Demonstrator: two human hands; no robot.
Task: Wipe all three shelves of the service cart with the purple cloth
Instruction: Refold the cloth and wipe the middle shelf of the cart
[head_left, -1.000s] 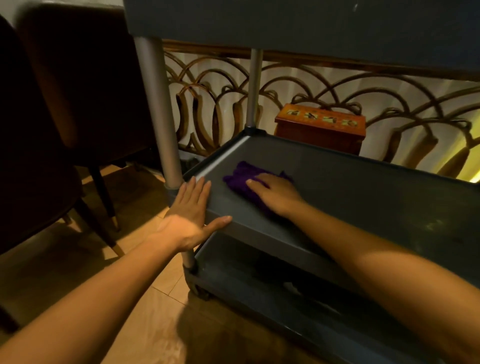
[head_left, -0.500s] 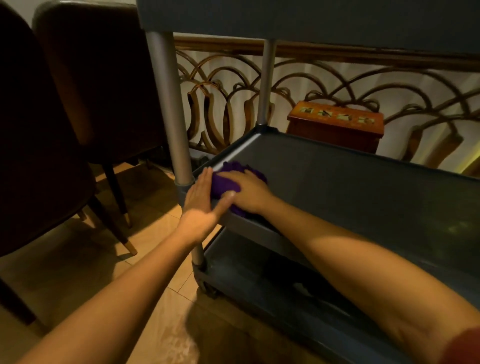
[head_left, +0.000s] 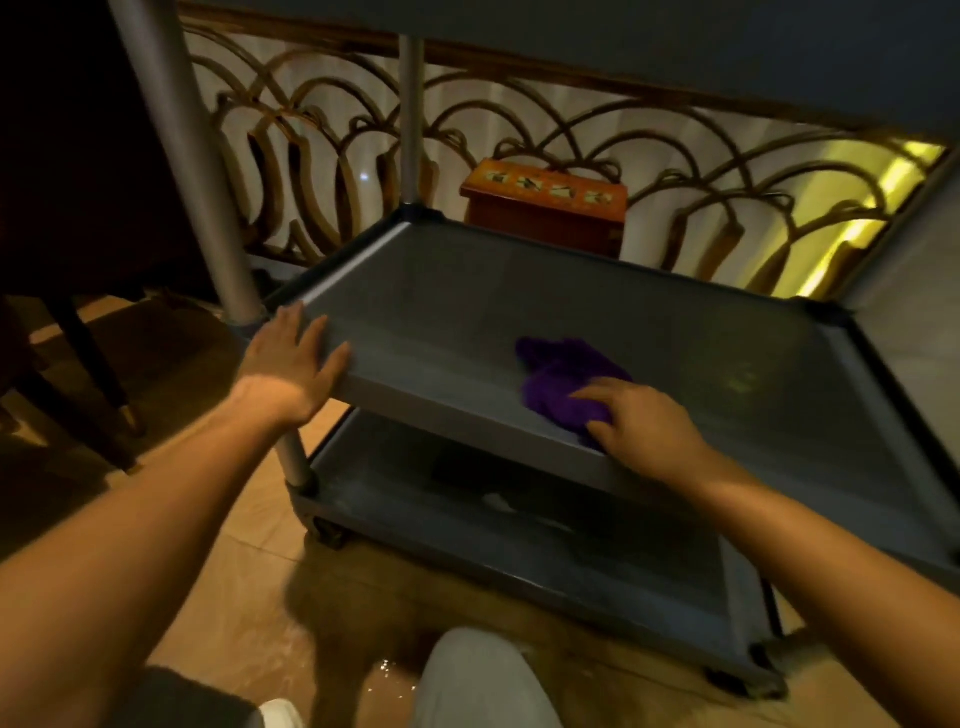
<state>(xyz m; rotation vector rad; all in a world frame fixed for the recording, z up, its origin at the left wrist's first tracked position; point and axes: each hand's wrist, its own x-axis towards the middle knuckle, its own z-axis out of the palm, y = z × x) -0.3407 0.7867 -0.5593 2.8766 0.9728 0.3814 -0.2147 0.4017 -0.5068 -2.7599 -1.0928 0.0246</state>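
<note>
Rightward since the earlier frame, the purple cloth (head_left: 566, 382) now lies near the front middle of the middle shelf (head_left: 675, 332), pressed under the spread fingers of the right hand (head_left: 644, 431). Flat and relaxed, the left hand (head_left: 291, 364) rests on the near-left rim. Markings on the wooden box (head_left: 545, 208) are too blurred to read. The top shelf (head_left: 675, 52) is cut off above. A tiled floor (head_left: 249, 597) lies below, with a scrolled railing (head_left: 519, 119) behind.

purple cloth (head_left: 563, 382): my right grip (head_left: 644, 431) is covering its near edge.
top shelf (head_left: 675, 47): the frame's upper edge is cutting it off.
bottom shelf (head_left: 519, 551): the middle shelf (head_left: 571, 291) is hiding its far part from me.
chair (head_left: 78, 182): darkness is blurring its outline.
</note>
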